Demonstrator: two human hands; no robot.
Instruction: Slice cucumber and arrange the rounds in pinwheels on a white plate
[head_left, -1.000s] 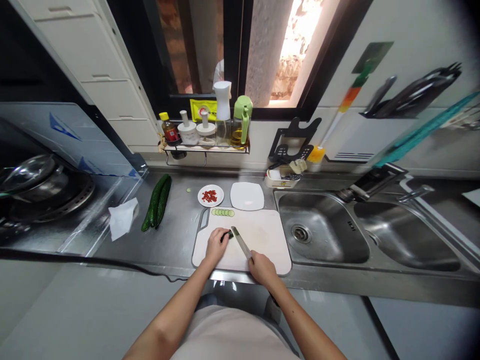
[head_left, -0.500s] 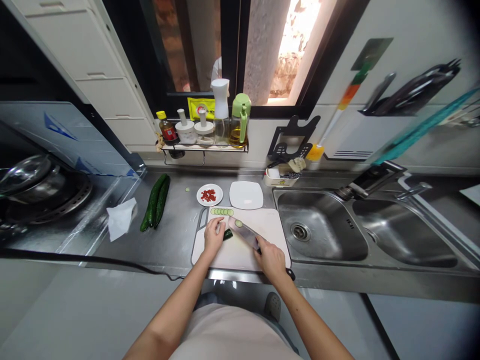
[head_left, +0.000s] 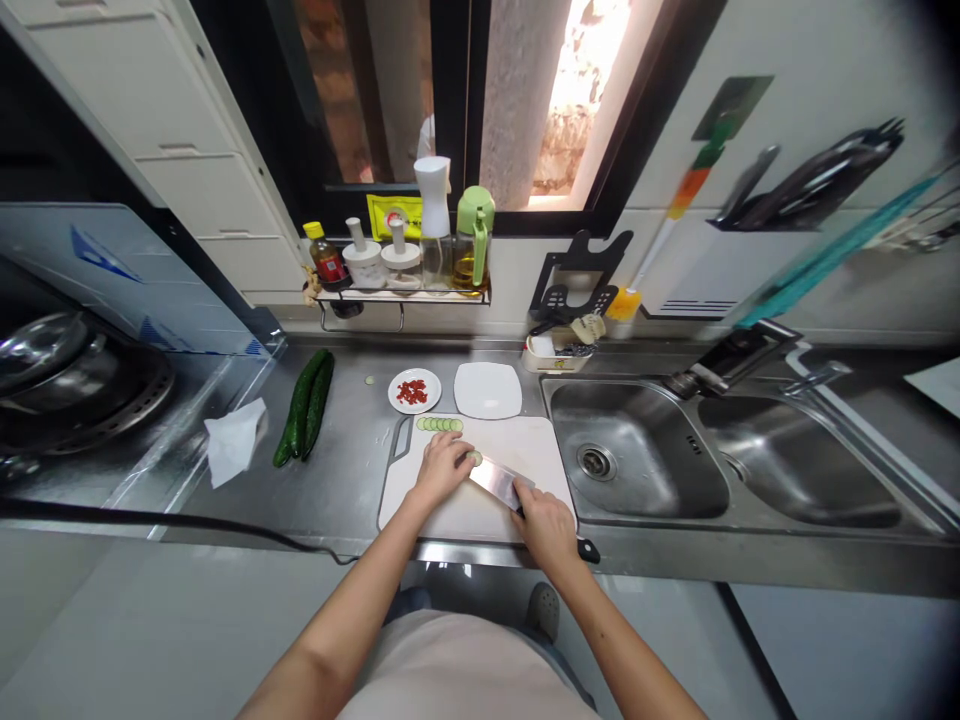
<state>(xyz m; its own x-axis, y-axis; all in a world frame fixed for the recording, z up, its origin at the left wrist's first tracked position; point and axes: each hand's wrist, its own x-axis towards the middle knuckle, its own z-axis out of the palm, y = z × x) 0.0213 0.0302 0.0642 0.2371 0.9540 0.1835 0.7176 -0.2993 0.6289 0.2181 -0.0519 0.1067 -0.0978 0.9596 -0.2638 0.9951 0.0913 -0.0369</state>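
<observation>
My right hand [head_left: 547, 522] grips the handle of a kitchen knife [head_left: 504, 482], its blade angled up and left over the white cutting board [head_left: 532, 440]. The fingers of my left hand [head_left: 444, 468] are closed at a round cucumber slice [head_left: 476, 458] by the blade's far end. The dark green cucumber piece seen earlier is hidden, and I cannot tell whether it is under my left hand. A row of overlapping cucumber slices [head_left: 439, 425] lies along the board's upper left edge.
Behind the board stand a plate of chopped red pieces [head_left: 424, 404] and a bare white plate [head_left: 487, 390]. Whole cucumbers [head_left: 306, 405] and a white tissue [head_left: 234, 440] lie left. A double sink [head_left: 637, 450] is right; a seasoning rack [head_left: 405, 296] hangs behind.
My left hand has shifted right and up from the cucumber piece to the slice on the blade. The knife stays in my right hand, and the view has shifted slightly.
</observation>
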